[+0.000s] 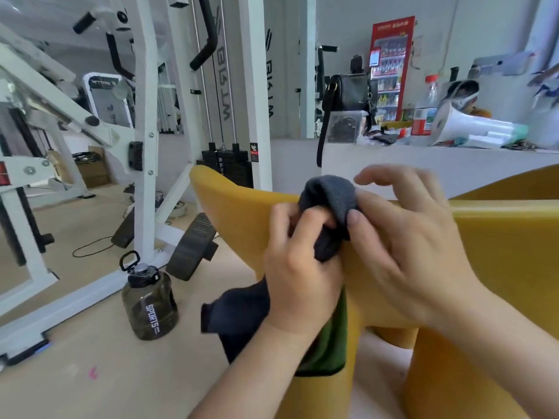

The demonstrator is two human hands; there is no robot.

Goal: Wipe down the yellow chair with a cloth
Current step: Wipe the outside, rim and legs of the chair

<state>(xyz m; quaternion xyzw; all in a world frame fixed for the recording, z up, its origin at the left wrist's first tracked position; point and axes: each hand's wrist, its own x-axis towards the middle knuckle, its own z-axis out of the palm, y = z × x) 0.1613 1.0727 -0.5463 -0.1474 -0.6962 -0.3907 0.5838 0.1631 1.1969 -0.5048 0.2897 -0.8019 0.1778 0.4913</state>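
Grey cloth [329, 195] in curled left hand [296, 267], under right hand [408, 246] thumb.

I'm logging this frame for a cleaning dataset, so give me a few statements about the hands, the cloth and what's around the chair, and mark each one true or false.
1. The left hand and right hand both hold the cloth at the top edge of the chair. True.
2. The cloth is white. False: it is dark grey.
3. A bottle stands upright on the floor, left of the chair. True.
4. The megaphone lies on the floor. False: it lies on the counter behind the chair.
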